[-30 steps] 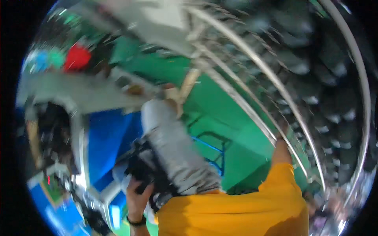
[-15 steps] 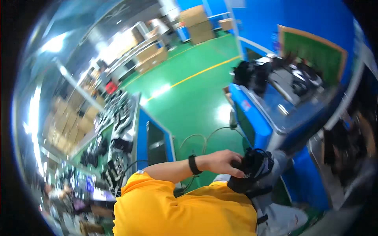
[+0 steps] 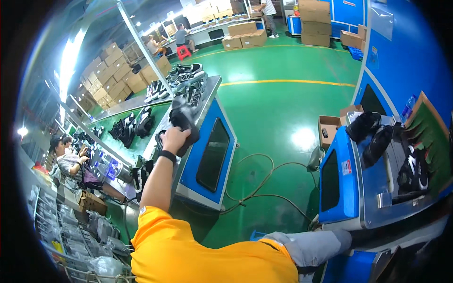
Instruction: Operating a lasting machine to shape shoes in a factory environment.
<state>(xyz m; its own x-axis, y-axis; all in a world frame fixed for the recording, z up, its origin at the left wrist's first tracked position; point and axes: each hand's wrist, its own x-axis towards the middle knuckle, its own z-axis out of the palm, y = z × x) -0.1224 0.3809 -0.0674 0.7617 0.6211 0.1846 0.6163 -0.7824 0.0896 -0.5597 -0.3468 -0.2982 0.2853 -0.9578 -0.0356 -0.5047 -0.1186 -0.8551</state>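
Note:
Out over the left worktable, my left hand [image 3: 174, 139], with a black band on the wrist, is closed around a dark shoe [image 3: 188, 123]. The shoe is tilted and slightly blurred by motion. It is above the metal edge of the worktable [image 3: 213, 87], just in front of a group of black, grey and white shoes [image 3: 191, 75]. Other black shoes [image 3: 127, 128] stand on the green surface beyond my wrist. My right hand does not show.
At right, a blue machine [image 3: 340, 179] with a metal top carries black shoes [image 3: 415, 172]. A hose [image 3: 257, 188] curls across the green floor between the stations. At far left, people [image 3: 71, 160] sit by a rack [image 3: 61, 226] of bagged items. Cardboard boxes [image 3: 315, 21] stand far back.
My left hand has swung from the machine on the right to the left worktable, carrying a dark shoe. The view has turned left and sharpened.

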